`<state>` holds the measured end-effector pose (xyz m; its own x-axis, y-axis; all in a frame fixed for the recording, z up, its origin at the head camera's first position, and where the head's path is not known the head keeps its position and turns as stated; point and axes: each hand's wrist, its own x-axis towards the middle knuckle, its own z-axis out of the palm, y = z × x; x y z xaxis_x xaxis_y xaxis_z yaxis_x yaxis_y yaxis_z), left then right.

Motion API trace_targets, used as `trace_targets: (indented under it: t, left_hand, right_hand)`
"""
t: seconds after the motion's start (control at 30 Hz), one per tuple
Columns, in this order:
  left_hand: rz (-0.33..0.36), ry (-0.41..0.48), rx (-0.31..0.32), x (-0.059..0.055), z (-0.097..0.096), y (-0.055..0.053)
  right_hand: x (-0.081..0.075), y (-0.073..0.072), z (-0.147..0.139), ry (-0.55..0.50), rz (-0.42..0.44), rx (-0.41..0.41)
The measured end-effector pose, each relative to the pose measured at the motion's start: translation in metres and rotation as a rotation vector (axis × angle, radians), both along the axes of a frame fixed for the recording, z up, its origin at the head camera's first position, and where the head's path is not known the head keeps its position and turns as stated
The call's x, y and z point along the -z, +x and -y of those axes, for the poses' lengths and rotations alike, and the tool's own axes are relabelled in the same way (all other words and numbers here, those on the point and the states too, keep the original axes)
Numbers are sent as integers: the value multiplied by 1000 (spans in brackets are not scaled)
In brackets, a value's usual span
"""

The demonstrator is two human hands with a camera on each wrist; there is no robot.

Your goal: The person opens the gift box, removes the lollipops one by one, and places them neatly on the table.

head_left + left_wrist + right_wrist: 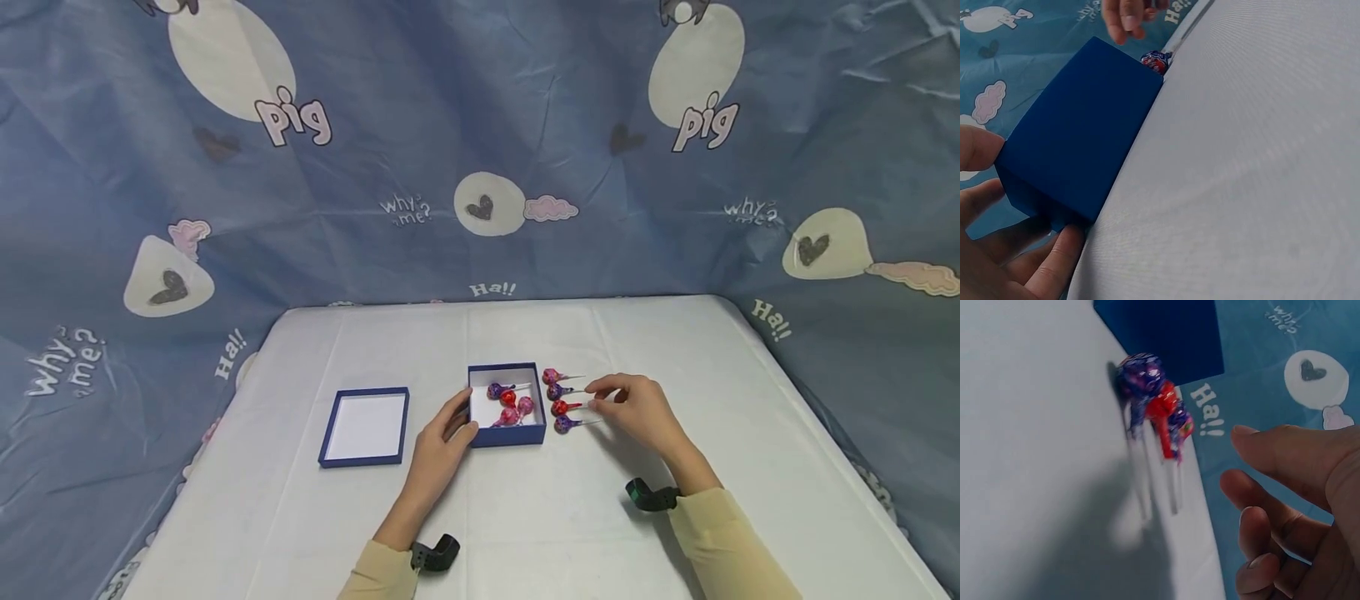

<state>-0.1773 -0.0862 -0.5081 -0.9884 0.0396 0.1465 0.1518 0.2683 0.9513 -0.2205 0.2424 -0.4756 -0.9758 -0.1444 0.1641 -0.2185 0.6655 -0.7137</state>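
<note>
My left hand holds the left side of an open blue box, its thumb near the front corner and its fingers along the wall. Inside the white interior lie several wrapped lollipops, among them a purple one, a red one and a pink one. To the right of the box, more lollipops lie in a column with sticks pointing right: pink, purple, red and purple. Over the stick ends hovers my right hand, thumb and fingers apart, holding nothing.
A blue-rimmed lid with a white inside lies on the left of the white-covered table. Behind and beside the table hangs a blue printed curtain. Each wrist wears a black camera band.
</note>
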Motion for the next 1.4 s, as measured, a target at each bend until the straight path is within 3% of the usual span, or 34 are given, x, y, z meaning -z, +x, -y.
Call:
trace_targets:
  t: [0.23, 0.43, 0.87, 1.17, 1.4]
  left_hand:
    - [-6, -3, 24, 7, 6, -3]
    - [35, -24, 21, 7, 5, -3]
    - [38, -12, 24, 7, 5, -2]
    - [8, -10, 11, 8, 7, -1]
    - [11, 21, 10, 8, 4, -2]
  right_hand:
    - [-12, -10, 13, 9, -42, -31]
    - [-19, -14, 24, -5, -41, -45]
    - [-30, -25, 52, -52, -39, -87]
    - [-32, -31, 69, -66, -30, -122]
    - [-27, -32, 79, -13, -45, -195]
